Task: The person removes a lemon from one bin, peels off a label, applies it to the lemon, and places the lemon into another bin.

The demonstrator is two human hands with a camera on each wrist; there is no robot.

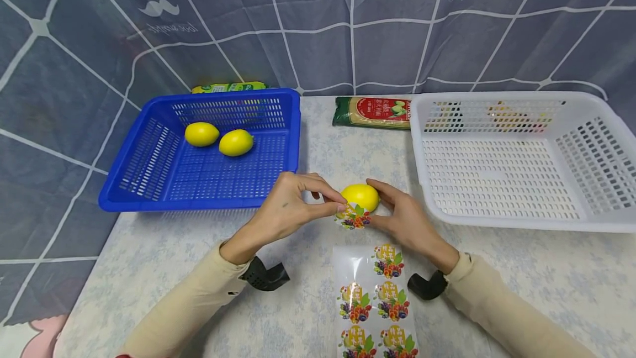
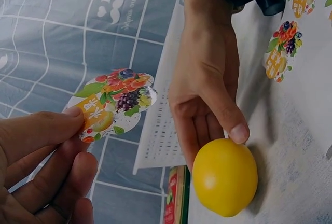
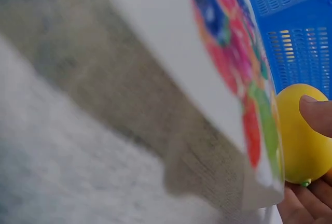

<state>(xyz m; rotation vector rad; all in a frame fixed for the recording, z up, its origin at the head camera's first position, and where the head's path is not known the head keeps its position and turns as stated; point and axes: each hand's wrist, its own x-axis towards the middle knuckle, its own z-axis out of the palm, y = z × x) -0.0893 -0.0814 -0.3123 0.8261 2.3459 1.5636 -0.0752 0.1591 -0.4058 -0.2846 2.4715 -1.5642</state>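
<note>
I see the smooth yellow plastic lemon lying on the desk between the two baskets, just in front of me. My right hand cups it from the right, thumb pressed on its top and fingers curled behind it. My left hand pinches a round fruit-print sticker by its edge between thumb and fingertips, holding it just beside the lemon's near side; from the left wrist view the sticker hangs clear of the fruit, so I judge it is not yet stuck on. The step in hand looks like labelling: the sticker is peeled and being brought to the skin. The next move calls for a steady lemon, a flat approach and a firm press so the sticker does not crease.

Below my hands lies a glossy backing sheet of matching stickers. To the left stands a blue perforated plastic basket with two more yellow lemons; to the right a white perforated plastic basket. A green-and-red food packet lies at the back. The desk carries a pale floral cloth, and a grey sheet with white grid lines hangs behind.
</note>
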